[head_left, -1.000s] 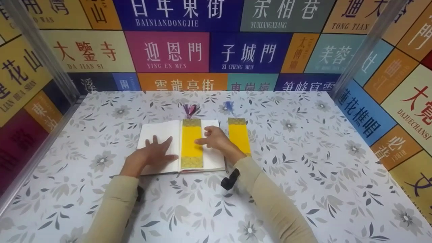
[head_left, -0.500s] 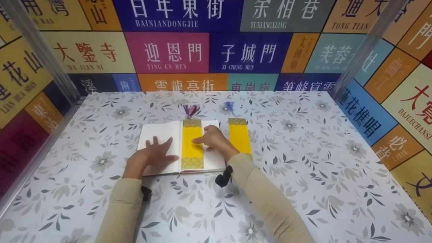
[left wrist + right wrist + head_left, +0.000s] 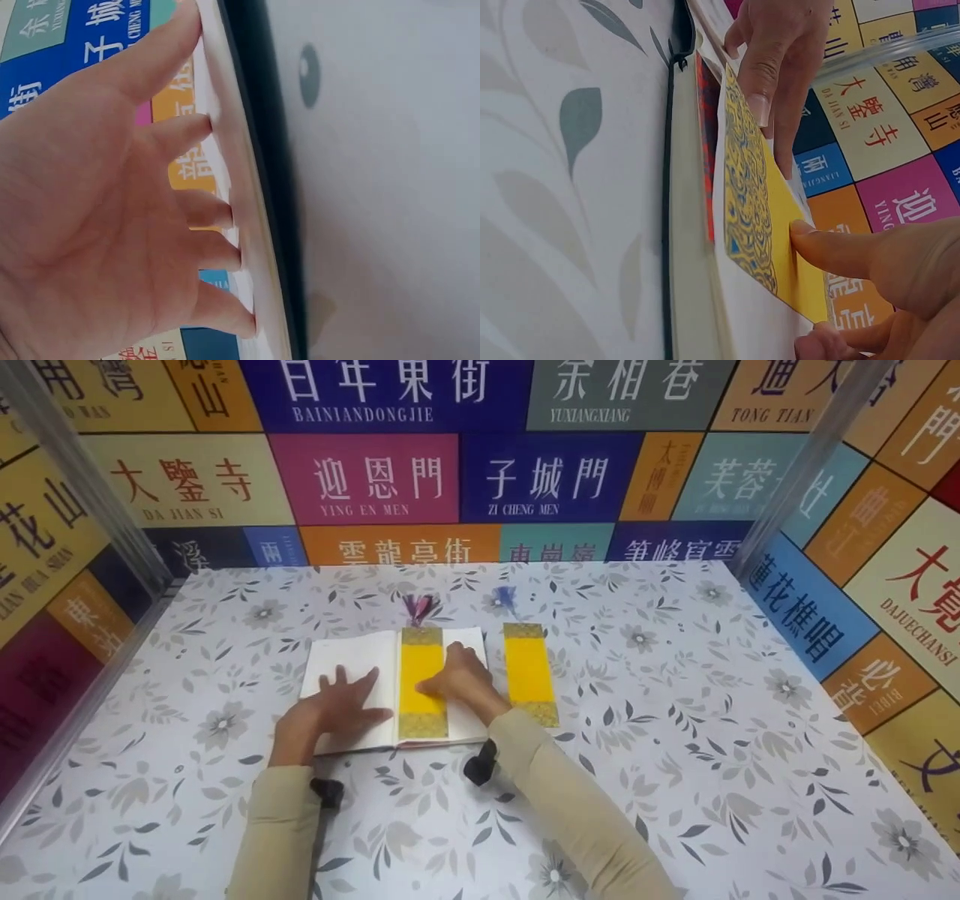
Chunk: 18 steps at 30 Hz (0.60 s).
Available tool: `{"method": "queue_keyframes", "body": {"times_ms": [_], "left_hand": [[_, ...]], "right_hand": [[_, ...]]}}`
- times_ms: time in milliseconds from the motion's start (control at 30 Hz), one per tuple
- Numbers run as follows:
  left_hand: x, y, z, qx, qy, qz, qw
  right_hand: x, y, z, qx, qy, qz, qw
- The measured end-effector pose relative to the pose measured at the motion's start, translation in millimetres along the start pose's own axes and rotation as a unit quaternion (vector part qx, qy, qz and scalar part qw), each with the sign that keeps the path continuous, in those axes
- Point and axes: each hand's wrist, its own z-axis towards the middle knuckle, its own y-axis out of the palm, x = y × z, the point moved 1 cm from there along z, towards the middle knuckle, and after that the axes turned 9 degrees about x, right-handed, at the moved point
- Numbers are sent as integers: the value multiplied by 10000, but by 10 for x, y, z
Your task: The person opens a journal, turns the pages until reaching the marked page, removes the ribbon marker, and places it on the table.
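Note:
An open notebook [image 3: 352, 651] with blank white pages lies on the table. My left hand [image 3: 341, 709] rests on its left page, fingers spread. On the right page lies a yellow bookmark [image 3: 421, 724] with patterned gold ends and a purple-pink tassel [image 3: 420, 607] beyond the top edge. My right hand [image 3: 465, 679] has its thumb on the bookmark's yellow face and curled fingers at its right edge, pinching it. In the right wrist view, a red patterned strip [image 3: 706, 176] shows at the page edge beneath the bookmark. A second yellow bookmark [image 3: 529, 667] with a blue tassel lies right of the notebook.
The table [image 3: 675, 780] has a white cover with grey leaves and flowers. Panels with coloured place-name signs [image 3: 364, 476] rise at the back and both sides. Clear tubes [image 3: 810, 465] run along the corners.
My right hand has shifted left and a little nearer, its thumb further onto the bookmark, uncovering the second bookmark's lower end. My left hand stays on the left page.

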Motion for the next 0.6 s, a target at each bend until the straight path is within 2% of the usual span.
{"method": "queue_keyframes", "body": {"times_ms": [100, 300, 433, 600], "left_hand": [[4, -14, -12, 1, -60, -49, 10000], [10, -15, -20, 85, 4, -2, 10000], [9, -1, -21, 132, -23, -21, 9999], [1, 15, -25, 89, -86, -100, 9999]], "right_hand": [[-31, 2, -7, 60, -21, -56, 10000], [-93, 5, -26, 122, 289, -290, 9991], [-121, 19, -48, 217, 340, -456, 9981], [-120, 33, -51, 190, 405, -366, 9983]]}}
